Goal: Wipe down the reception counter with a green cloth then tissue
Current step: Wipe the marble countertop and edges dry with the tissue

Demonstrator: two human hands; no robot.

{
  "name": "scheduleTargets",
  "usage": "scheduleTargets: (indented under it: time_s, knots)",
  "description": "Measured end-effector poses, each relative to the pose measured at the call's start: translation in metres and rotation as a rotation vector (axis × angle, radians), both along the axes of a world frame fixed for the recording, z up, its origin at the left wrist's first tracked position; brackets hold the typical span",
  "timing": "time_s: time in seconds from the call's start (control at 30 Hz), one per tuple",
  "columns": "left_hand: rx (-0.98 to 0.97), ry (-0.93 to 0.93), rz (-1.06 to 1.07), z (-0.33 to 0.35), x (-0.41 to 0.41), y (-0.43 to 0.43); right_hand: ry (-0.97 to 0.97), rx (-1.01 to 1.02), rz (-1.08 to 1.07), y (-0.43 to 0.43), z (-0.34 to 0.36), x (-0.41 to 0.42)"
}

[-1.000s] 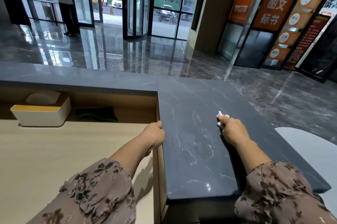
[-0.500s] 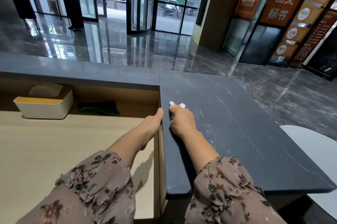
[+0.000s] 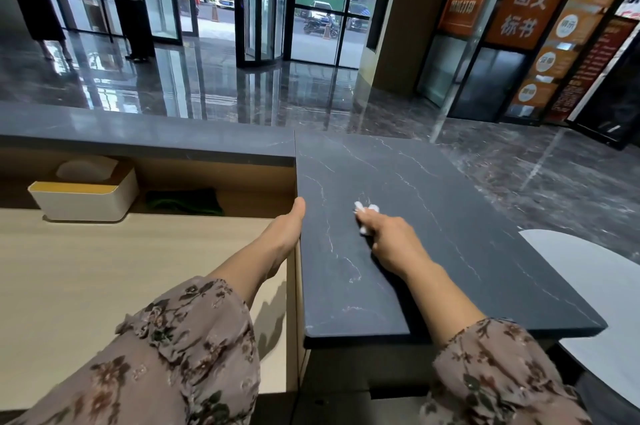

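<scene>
Tissue stage, I reckon: right hand (image 3: 391, 244) pinches the wadded tissue (image 3: 367, 208) on the counter (image 3: 450, 217), green cloth (image 3: 185, 203) parked on the shelf below. Left hand (image 3: 284, 234) leans on the edge, and I can't tell its grip because the fingers are hidden.

Right hand (image 3: 394, 244) slid tissue (image 3: 373, 208) rightward from counter (image 3: 467, 234) edge (after sweeping left).

Crumpled white tissue (image 3: 367, 208) on dark counter (image 3: 450, 234)

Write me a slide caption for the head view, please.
Right hand presses a white tissue onto the marble counter, left hand against its edge; green cloth lies on the lower desk.
</scene>
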State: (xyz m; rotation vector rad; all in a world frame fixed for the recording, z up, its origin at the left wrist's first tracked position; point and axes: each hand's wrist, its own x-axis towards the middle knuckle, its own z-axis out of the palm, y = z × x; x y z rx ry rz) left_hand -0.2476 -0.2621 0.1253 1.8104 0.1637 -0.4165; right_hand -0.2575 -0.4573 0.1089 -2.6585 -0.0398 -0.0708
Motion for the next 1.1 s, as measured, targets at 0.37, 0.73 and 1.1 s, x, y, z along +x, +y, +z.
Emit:
scheduleTargets:
  time_s: [0.37,0.73,1.1]
  knots:
    - [-0.179,0.026,0.010,-0.008,-0.016,0.007,0.014,-0.058,-0.355,-0.051,0.000,0.004]
    - [-0.202,-0.010,0.029,-0.016,-0.007,0.008,-0.064,-0.113,0.009,0.112,0.006,-0.007]
    - [-0.181,0.019,-0.012,-0.015,-0.018,0.004,-0.001,-0.045,-0.011,0.013,0.011,-0.045]
